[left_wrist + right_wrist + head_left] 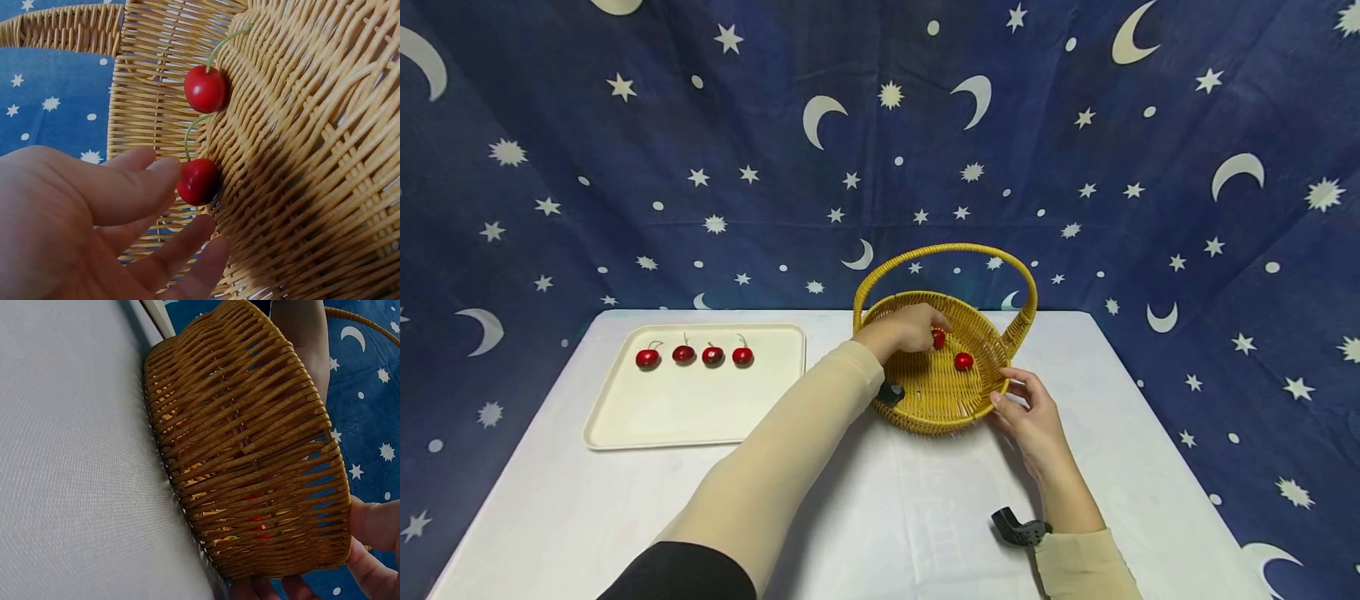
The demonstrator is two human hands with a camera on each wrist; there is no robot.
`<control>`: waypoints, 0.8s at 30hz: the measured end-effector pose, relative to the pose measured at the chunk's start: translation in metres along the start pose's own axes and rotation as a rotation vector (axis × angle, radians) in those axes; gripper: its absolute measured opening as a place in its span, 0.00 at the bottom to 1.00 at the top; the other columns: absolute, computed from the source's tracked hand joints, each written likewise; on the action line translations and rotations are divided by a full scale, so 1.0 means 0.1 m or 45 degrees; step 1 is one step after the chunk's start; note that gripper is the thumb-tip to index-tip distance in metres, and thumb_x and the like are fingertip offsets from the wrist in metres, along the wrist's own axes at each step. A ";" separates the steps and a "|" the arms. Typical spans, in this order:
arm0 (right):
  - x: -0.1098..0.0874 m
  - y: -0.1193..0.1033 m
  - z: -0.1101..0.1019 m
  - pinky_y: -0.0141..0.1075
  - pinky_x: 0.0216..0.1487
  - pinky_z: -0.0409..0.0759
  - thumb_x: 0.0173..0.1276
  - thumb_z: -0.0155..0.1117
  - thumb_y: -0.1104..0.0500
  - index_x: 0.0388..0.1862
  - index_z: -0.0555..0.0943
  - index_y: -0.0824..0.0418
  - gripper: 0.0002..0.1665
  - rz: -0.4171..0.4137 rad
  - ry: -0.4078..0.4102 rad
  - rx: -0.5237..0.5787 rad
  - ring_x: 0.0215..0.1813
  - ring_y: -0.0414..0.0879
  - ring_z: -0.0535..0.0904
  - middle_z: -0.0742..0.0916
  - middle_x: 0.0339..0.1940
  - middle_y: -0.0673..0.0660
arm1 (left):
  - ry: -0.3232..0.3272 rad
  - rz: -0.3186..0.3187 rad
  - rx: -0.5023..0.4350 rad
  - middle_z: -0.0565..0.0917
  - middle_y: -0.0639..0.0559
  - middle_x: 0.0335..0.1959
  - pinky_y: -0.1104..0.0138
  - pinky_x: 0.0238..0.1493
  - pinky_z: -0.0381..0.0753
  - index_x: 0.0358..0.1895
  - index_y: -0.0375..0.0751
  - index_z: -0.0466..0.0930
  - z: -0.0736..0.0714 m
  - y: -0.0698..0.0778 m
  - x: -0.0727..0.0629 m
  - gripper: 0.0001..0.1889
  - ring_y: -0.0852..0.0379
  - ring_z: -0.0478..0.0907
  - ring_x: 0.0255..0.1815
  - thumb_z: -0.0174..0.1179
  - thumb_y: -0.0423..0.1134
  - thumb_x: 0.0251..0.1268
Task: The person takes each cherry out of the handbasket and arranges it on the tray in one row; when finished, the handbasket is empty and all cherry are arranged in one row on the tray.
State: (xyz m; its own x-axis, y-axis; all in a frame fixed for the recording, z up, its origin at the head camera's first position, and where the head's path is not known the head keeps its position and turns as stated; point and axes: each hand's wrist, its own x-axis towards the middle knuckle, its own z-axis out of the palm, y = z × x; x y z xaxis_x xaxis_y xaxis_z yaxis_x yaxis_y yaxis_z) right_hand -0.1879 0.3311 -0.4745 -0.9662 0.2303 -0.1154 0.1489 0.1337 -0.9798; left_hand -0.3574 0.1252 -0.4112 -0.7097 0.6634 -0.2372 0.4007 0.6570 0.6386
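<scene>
A yellow wicker basket (940,400) with a tall arched handle stands on the table. Inside it are two red cherries, one cherry (963,362) toward the right and another cherry (199,182) right at my left thumb tip. My left hand (912,327) reaches into the basket, its fingers loosely spread around that second cherry; in the left wrist view both cherries show green stems. At the basket's right side my right hand (1028,412) grips the rim, with the thumb (374,522) at the edge and other fingers low against the outer wall.
A cream rectangular tray (692,408) lies to the left, bearing several cherries (683,354) in a row along its upper part. The white table (880,517) backs onto a blue curtain (775,150) with moons and stars. My left sleeve (790,458) crosses near the tray's right edge.
</scene>
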 end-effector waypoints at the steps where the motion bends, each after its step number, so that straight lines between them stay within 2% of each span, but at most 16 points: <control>1: 0.00 -0.01 0.00 0.36 0.58 0.89 0.81 0.60 0.68 0.78 0.67 0.63 0.30 -0.001 -0.002 0.001 0.56 0.42 0.84 0.72 0.70 0.66 | -0.008 0.001 0.008 0.79 0.50 0.76 0.63 0.58 0.69 0.75 0.50 0.79 0.00 -0.01 0.00 0.30 0.49 0.73 0.62 0.61 0.25 0.72; 11: -0.02 -0.03 0.01 0.34 0.55 0.89 0.82 0.61 0.65 0.78 0.68 0.61 0.29 0.026 0.016 -0.033 0.54 0.38 0.85 0.73 0.70 0.65 | -0.079 -0.068 0.008 0.81 0.53 0.73 0.66 0.45 0.69 0.73 0.54 0.82 0.04 -0.03 0.10 0.32 0.52 0.74 0.58 0.55 0.22 0.71; 14: -0.02 -0.03 0.02 0.34 0.56 0.89 0.82 0.61 0.66 0.78 0.68 0.61 0.29 0.032 0.017 -0.030 0.53 0.37 0.85 0.73 0.70 0.64 | -0.069 -0.061 0.024 0.84 0.53 0.69 0.67 0.46 0.71 0.70 0.51 0.84 0.06 -0.06 0.10 0.29 0.53 0.75 0.57 0.55 0.22 0.72; 18: -0.01 -0.02 0.03 0.35 0.57 0.89 0.82 0.60 0.67 0.78 0.68 0.60 0.29 0.034 0.014 -0.024 0.53 0.38 0.85 0.73 0.69 0.63 | -0.073 -0.075 0.035 0.88 0.52 0.60 0.68 0.53 0.74 0.66 0.49 0.87 0.05 -0.06 0.07 0.25 0.54 0.76 0.54 0.57 0.23 0.72; 24: 0.00 -0.02 0.03 0.35 0.57 0.89 0.82 0.60 0.67 0.78 0.68 0.60 0.29 0.024 0.027 -0.037 0.56 0.42 0.84 0.73 0.70 0.65 | -0.109 -0.050 0.067 0.89 0.51 0.55 0.68 0.46 0.73 0.57 0.48 0.92 0.05 -0.05 0.07 0.22 0.54 0.75 0.46 0.62 0.21 0.67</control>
State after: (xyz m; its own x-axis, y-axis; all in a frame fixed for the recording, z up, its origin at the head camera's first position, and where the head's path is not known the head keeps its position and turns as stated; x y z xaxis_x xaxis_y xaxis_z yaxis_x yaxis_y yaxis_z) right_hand -0.1891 0.3278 -0.4735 -0.9586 0.2533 -0.1300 0.1734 0.1573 -0.9722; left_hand -0.3615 0.1276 -0.4198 -0.6741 0.6637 -0.3242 0.4051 0.6992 0.5891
